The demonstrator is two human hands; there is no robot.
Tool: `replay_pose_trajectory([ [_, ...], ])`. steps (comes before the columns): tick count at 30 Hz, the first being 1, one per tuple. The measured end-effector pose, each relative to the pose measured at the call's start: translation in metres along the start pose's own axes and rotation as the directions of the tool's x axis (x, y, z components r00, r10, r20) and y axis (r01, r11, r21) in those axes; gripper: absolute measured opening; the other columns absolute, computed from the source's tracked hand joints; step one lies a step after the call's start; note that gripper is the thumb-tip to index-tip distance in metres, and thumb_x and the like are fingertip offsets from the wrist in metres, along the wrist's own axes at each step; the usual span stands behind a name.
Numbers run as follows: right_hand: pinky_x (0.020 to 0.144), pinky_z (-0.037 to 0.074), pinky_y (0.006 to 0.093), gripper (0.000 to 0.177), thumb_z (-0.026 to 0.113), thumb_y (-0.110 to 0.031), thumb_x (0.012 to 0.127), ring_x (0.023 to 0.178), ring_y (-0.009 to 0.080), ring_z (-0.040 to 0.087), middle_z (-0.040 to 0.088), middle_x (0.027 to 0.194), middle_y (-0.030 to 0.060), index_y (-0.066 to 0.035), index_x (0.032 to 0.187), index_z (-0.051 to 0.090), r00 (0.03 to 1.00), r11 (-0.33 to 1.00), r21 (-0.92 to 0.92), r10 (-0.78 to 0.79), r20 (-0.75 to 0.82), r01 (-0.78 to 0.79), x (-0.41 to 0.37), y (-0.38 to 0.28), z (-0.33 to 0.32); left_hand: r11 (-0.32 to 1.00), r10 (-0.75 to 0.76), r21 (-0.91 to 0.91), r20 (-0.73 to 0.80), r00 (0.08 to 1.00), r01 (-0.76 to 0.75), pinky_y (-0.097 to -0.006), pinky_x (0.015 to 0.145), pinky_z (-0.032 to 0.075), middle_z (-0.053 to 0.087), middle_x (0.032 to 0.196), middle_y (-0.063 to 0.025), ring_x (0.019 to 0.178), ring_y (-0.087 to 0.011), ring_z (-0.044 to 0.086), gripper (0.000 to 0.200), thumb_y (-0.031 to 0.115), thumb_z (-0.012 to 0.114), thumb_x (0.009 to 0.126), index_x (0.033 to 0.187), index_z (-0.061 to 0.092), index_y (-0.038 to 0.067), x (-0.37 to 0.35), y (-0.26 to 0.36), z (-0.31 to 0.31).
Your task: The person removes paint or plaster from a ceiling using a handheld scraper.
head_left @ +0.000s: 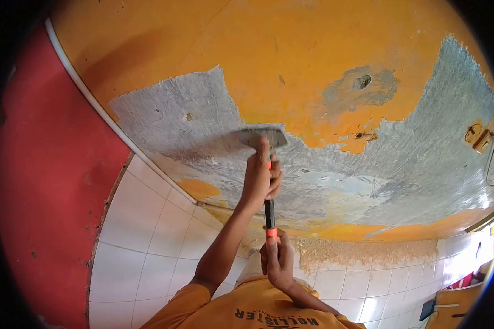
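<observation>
Overhead, the left hand (260, 178) clasps a scraper (269, 211) just below its blade (255, 136), which is pressed against peeling orange paint (313, 55). The right hand (279, 260) is clenched round the handle's end. A shallow blade angle would likely lift the paint cleanly, though the angle itself is hard to see.

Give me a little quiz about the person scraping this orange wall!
1. True or false: the left hand and the right hand both hold the scraper.
2. Which hand grips nearer the blade? A) left B) right C) neither
3. Fill in: the paint not yet scraped off the wall is ____.

Key: 1 true; 2 A; 3 orange.
</observation>
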State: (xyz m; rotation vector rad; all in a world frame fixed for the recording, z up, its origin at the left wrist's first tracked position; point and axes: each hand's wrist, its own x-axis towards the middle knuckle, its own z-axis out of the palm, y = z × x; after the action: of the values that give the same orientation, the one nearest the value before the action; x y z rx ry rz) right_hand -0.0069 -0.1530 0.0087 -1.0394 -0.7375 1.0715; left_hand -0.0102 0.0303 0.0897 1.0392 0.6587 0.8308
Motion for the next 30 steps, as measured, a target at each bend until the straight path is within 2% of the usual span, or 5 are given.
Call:
replay_pose_trajectory([
  [8, 0.043, 0.027, 0.0217, 0.036, 0.043, -0.027, 0.109, 0.049, 0.0027, 0.036, 0.039, 0.058, -0.0063, 0.002, 0.132, 0.042, 1.000, 1.000, -0.017, 0.020, -0.016, -0.020, 0.001, 0.024, -0.003, 1.000, -0.007, 0.028, 0.022, 1.000, 0.006, -0.0244, 0.031, 0.014, 0.024, 0.055, 0.0074, 0.034, -0.0049, 0.020, 0.057, 0.069, 0.042, 0.099, 0.088, 0.043, 0.013, 0.002, -0.020, -0.010],
  [11, 0.043, 0.027, 0.0222, 0.038, 0.043, -0.027, 0.109, 0.048, 0.0026, 0.037, 0.040, 0.058, -0.0063, 0.003, 0.133, 0.042, 0.998, 0.998, 0.005, 0.067, -0.020, -0.067, 0.001, -0.010, 0.004, 1.000, 0.023, -0.015, 0.005, 1.000, -0.023, -0.0247, 0.031, 0.014, 0.023, 0.054, 0.0079, 0.034, -0.0047, 0.020, 0.057, 0.069, 0.042, 0.099, 0.087, 0.043, 0.013, 0.001, 0.011, 0.003],
  [14, 0.042, 0.028, 0.0221, 0.038, 0.043, -0.027, 0.109, 0.046, 0.0033, 0.038, 0.042, 0.059, -0.0051, 0.002, 0.134, 0.041, 0.999, 0.998, -0.052, 0.029, -0.040, -0.032, 0.001, 0.028, 0.000, 1.000, -0.016, 0.014, -0.020, 1.000, 0.016, -0.0245, 0.031, 0.014, 0.024, 0.053, 0.0077, 0.034, -0.0047, 0.020, 0.058, 0.070, 0.042, 0.098, 0.088, 0.042, 0.013, 0.002, -0.013, -0.011],
  [22, 0.041, 0.030, 0.0220, 0.038, 0.044, -0.028, 0.109, 0.045, 0.0039, 0.038, 0.043, 0.058, -0.0039, -0.001, 0.136, 0.038, 0.999, 0.999, -0.004, 0.045, -0.028, -0.045, 0.002, 0.001, 0.004, 1.000, 0.008, 0.014, 0.045, 0.999, -0.009, -0.0237, 0.031, 0.014, 0.024, 0.054, 0.0070, 0.034, -0.0048, 0.021, 0.059, 0.071, 0.041, 0.098, 0.087, 0.042, 0.013, 0.002, 0.008, -0.006],
  [30, 0.042, 0.028, 0.0215, 0.040, 0.044, -0.029, 0.109, 0.046, 0.0035, 0.038, 0.042, 0.057, -0.0047, -0.001, 0.138, 0.038, 0.997, 0.999, 0.004, 0.044, -0.058, -0.044, 0.001, -0.005, 0.005, 1.000, 0.010, 0.001, -0.008, 1.000, -0.010, -0.0241, 0.030, 0.014, 0.023, 0.053, 0.0075, 0.035, -0.0043, 0.020, 0.057, 0.069, 0.041, 0.100, 0.085, 0.041, 0.013, 0.001, 0.008, 0.006],
])
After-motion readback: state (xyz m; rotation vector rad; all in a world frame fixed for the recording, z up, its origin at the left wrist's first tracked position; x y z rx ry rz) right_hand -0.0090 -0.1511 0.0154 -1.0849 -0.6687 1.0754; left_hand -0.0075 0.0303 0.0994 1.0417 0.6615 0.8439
